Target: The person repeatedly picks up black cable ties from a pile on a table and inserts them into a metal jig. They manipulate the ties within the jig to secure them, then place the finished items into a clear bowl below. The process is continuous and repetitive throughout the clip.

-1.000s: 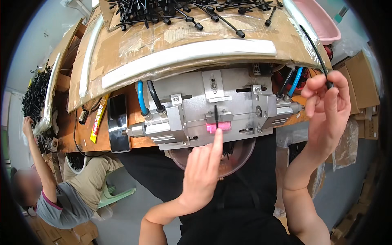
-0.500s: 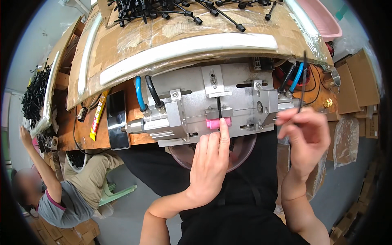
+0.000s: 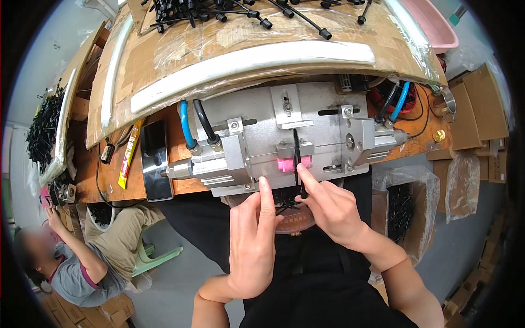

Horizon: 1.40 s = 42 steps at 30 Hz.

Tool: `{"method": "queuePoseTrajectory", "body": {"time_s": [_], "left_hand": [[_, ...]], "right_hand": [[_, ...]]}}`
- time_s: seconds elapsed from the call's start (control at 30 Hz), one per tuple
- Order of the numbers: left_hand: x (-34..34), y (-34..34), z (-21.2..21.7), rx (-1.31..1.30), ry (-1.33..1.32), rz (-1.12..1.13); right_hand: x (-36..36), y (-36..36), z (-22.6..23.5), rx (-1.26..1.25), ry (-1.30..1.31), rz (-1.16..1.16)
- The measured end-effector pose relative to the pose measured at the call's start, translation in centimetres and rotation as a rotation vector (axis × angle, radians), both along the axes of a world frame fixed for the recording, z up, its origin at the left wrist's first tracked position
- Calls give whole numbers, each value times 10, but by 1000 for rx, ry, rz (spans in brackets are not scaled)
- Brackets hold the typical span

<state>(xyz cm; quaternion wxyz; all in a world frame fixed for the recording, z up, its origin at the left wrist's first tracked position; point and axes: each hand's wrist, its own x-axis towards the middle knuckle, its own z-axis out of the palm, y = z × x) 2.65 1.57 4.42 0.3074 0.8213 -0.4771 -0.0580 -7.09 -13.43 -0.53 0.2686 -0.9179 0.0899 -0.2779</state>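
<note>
A metal fixture (image 3: 273, 109) sits at the bench edge with a pink block (image 3: 285, 165) at its front middle. Across that block lies a thin black rod (image 3: 296, 150), its far end at the upper metal stop and its thicker near end by my right fingers. My right hand (image 3: 336, 210) has hold of the rod's near end, the index finger resting along it beside the pink block. Just left of it, my left hand (image 3: 252, 240) is raised with its index finger stretched out and nothing in it. Its fingertip points at the plate's front edge.
Cardboard (image 3: 229, 38) with many black rods (image 3: 202, 11) overhangs the fixture's back. A bowl (image 3: 295, 223) holding dark pieces is below the front edge. A phone (image 3: 156, 164) lies left. A lined box of black parts (image 3: 401, 210) stands right; another person (image 3: 87, 268) sits left.
My right hand has come in from the right with a black rod and laid it across the pink block. My left hand has drawn back leftward off the rod that lay there.
</note>
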Motion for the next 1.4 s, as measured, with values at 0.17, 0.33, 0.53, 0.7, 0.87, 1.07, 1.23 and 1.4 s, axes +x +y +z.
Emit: {"method": "queuePoseTrajectory", "body": {"time_s": [0.17, 0.33, 0.53, 0.7, 0.87, 1.07, 1.23, 1.4], "left_hand": [[0, 4, -2, -8, 46, -17], [14, -6, 9, -61, 8, -41], [99, -95, 67, -322, -375, -20], [176, -178, 75, -169, -560, -71], [175, -142, 85, -78, -301, -97], [178, -107, 87, -77, -250, -149], [181, -110, 95, 16, -24, -151], [170, -89, 99, -10, -75, -187]], "right_hand": [[5, 1, 7, 13, 48, 8], [3, -2, 23, 29, 128, 19], [34, -67, 100, -375, -158, -92], [159, -163, 135, -564, -218, -102], [176, -174, 153, -323, 224, 123], [142, -180, 193, -89, 381, 221], [131, -190, 231, 222, 279, 142], [121, -202, 228, 577, 70, 309]]}}
